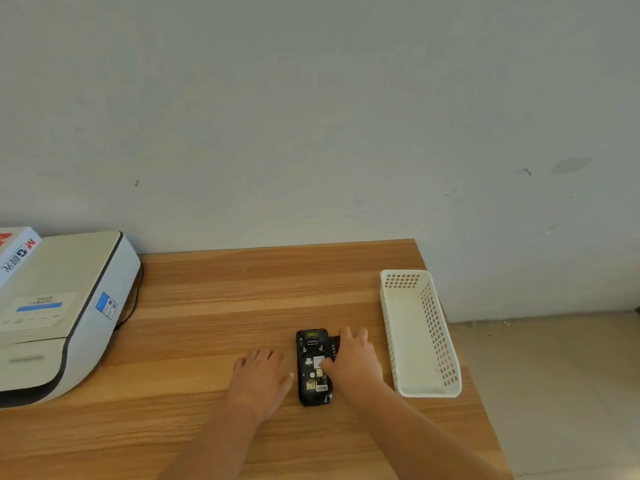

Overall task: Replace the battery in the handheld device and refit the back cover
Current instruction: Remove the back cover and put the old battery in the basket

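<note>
Handheld device [314, 367] lies face down on the wooden table [214, 296], lower centre of frame, long axis pointing away from the person. Back cover off: battery bay exposed, labels and contacts showing, small yellow window at its far end. Left hand [261, 377] rests flat on the table just left of the device, palm down, fingers spread and relaxed, holding nothing. Right hand [353, 358] sits over the device's right edge, thumb on the open bay, fingers extended past it over a dark flat piece [335, 340] poking out at the upper right side of the device; battery or cover, can't tell, and can't tell if it is gripped. White perforated plastic basket [420, 332] just right of that hand, near the table edge. White printer [59, 313] at left of frame, a box [15, 251] with red print behind it, black cable [133, 306] trailing off its right side.
</note>
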A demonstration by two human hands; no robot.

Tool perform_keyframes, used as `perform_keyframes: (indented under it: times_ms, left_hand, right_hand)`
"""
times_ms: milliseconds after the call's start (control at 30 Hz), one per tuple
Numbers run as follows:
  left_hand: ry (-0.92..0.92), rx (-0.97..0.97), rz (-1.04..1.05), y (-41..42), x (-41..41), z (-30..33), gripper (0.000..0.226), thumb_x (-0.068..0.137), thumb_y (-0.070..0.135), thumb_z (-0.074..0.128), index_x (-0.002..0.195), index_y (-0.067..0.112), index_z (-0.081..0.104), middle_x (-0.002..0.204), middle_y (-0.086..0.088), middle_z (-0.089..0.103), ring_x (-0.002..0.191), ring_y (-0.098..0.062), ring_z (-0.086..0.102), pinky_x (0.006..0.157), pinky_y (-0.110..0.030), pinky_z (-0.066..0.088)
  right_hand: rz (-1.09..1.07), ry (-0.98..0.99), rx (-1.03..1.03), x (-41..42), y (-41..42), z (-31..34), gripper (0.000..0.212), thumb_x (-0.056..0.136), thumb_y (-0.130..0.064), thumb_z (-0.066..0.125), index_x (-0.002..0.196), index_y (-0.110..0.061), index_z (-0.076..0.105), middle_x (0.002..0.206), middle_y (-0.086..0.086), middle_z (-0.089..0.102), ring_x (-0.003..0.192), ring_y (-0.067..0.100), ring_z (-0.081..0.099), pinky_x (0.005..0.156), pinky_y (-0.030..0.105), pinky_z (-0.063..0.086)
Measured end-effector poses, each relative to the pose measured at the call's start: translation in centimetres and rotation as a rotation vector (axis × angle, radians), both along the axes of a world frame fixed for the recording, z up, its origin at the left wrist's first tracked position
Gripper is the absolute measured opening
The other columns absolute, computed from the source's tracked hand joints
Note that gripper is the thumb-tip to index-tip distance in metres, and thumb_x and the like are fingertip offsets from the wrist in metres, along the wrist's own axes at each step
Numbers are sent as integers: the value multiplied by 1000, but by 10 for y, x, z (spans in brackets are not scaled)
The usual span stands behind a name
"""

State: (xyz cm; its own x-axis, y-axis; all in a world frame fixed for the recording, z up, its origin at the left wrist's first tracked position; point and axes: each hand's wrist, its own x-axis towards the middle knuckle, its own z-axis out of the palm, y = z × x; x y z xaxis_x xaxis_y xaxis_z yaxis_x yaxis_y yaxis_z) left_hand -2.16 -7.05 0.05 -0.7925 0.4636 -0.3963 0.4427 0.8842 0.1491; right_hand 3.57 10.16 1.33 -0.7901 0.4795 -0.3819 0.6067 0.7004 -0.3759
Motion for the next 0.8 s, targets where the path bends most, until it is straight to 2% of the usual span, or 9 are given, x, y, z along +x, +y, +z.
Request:
perform_keyframes:
  times_ms: [133,300,500,800]
  left_hand:
    - [5,-43,-11,15,-2,7,48,98,52,35,134,24,50,138,3,50,131,-17,40,112,-40,32]
    - [21,-30,-20,32,-3,19,46,99,48,37,138,26,45,142,4,47,135,-18,36,114,-40,28]
    - [14,-33,-15,44,0,20,48,99,48,39,141,26,44,142,4,47,136,-19,36,113,-41,28]
    - [-9,-87,-14,48,3,10,45,98,47,40,138,26,48,138,6,50,132,-18,40,110,-41,31]
  right_hand:
    - [-70,53,17,3,32,19,58,84,-42,64,131,-19,40,127,8,40,111,24,48,83,35,51]
    - [-172,114,80,9,81,38,52,83,-39,62,127,-20,41,117,6,39,93,20,44,70,32,47]
    - [-214,108,76,23,119,37,60,85,-35,65,135,-20,37,134,9,39,114,27,51,84,39,56]
    - [-214,17,67,34,133,12,59,85,-36,66,134,-20,37,136,9,39,113,26,54,80,37,58]
